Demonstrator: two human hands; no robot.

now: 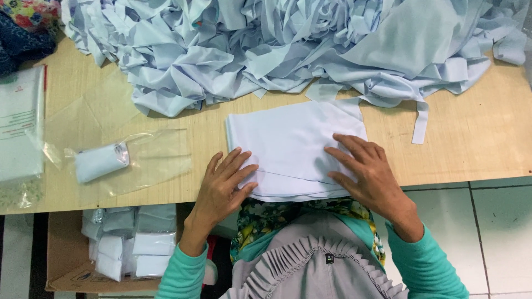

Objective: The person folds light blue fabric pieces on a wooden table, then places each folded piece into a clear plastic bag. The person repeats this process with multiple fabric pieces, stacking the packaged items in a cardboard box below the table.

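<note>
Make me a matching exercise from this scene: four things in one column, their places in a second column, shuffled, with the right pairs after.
Things:
1. folded cloth
2. cloth pile
3. rolled cloth in a clear bag
4. cardboard box

Places:
A. below the table edge, at lower left
B. under the left hand and right hand
C. heaped along the far side of the table
D. on the table, left of the hands

Pairs: 1-B, 2-C, 3-D, 4-A
</note>
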